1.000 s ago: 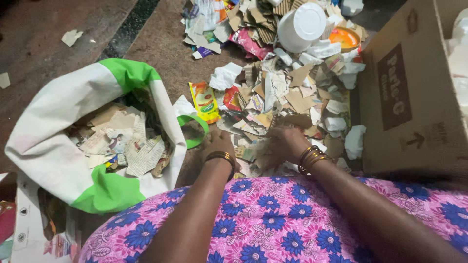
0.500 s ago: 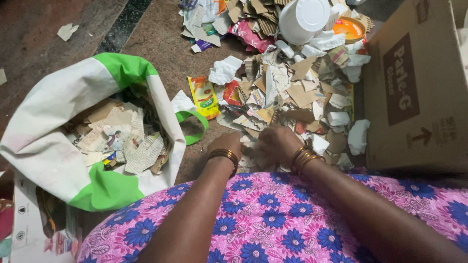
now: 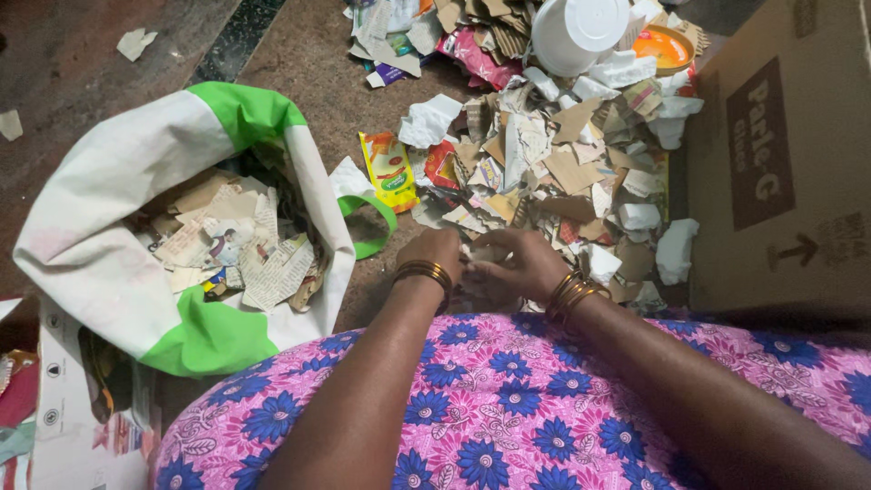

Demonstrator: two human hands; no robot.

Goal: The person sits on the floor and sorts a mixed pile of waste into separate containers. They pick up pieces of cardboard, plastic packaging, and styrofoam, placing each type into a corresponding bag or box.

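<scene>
Both hands meet at frame centre: left hand and right hand cupped together around paper scraps. Best squeeze the bundle tight, lest bits drop beside the bag at left.

Dim, warm light; soft focus

1 head view, looking steeply down, close over lap and floor
</scene>
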